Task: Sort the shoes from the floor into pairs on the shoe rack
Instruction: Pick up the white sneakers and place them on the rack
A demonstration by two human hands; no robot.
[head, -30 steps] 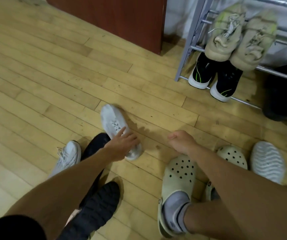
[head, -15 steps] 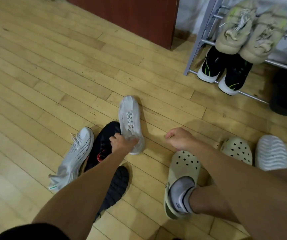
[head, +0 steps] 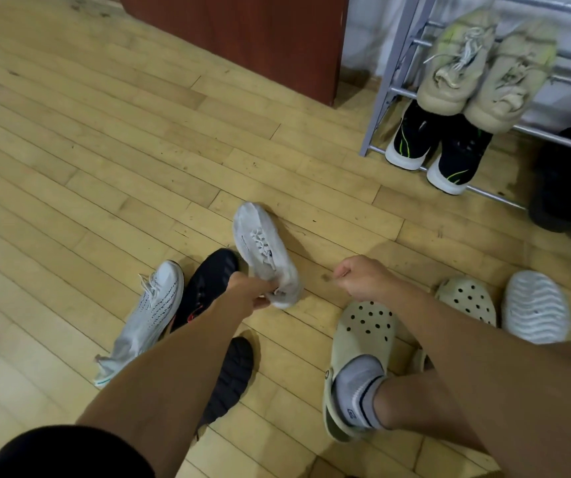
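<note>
Since earlier, left hand (head: 247,293) has closed on grey sneaker (head: 266,255) heel, toe on floor (head: 104,150), right hand (head: 363,279) loosely clenched, empty; pickup step, next likely grab matching sneaker (head: 146,319), carry to rack (head: 385,98).

A pale grey sneaker (head: 266,251), black shoe (head: 208,284), cream holed clog (head: 368,334), beige pair (head: 484,70) on a silver rack (head: 385,88), yellow-tan plank floor (head: 104,150).
</note>
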